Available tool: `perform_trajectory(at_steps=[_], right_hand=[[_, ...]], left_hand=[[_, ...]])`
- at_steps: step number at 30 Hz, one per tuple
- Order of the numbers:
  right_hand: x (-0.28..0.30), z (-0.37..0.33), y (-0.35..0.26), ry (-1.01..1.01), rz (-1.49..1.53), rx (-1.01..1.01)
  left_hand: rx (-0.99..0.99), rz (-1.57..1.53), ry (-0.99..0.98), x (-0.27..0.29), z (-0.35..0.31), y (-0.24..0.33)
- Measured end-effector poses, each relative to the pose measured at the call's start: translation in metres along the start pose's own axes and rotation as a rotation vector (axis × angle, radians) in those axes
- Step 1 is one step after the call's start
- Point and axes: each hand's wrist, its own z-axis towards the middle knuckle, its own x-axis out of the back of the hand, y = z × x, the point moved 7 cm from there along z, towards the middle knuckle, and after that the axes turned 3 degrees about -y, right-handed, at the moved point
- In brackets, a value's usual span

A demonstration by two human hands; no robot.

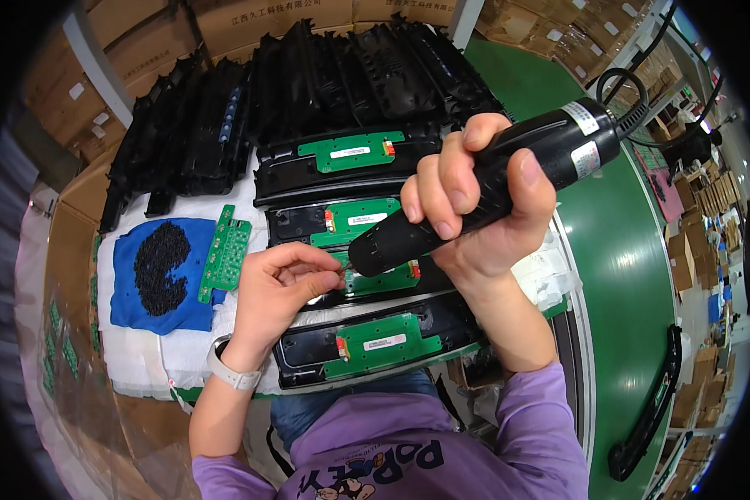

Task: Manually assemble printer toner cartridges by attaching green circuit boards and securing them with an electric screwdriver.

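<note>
My right hand (483,200) is wrapped round a black corded electric screwdriver (517,167), tilted with its nose down to the left. At that nose, my left hand (287,287) pinches with thumb and forefinger; whatever sits between the fingertips is too small to make out. Below the tip lies a green circuit board (383,282) on a black plastic housing, partly covered by the tool. Similar boards rest on black housings nearer me (379,342) and farther off (350,152). Left of my left hand, a heap of small black screws (160,267) lies on a blue cloth (125,283).
A loose green board (225,254) leans over the cloth's right edge. Several black plastic housings (350,79) are piled at the back of the white-covered table. Cardboard boxes (308,21) stand behind. The tool's cable (637,108) loops away at upper right, above a green floor (633,292).
</note>
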Motion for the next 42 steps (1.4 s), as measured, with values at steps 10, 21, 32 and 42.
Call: perform_trajectory(at_steps=[10,21,32,42], right_hand=[[0.008,0.008,-0.005,0.034,-0.029,-0.028],[0.035,0.001,0.003,0.029,-0.492,-0.123],[0.032,0.002,0.007,0.029,-0.464,-0.142],[0.043,0.013,-0.010,0.006,-0.717,-0.210]], left_hand=[[-0.108,0.159,0.045,0.005,-0.007,0.030],[0.213,1.806,0.661,0.157,-0.086,0.067],[0.169,1.652,0.800,0.170,-0.090,0.062],[-0.007,1.574,0.802,0.164,-0.085,0.067]])
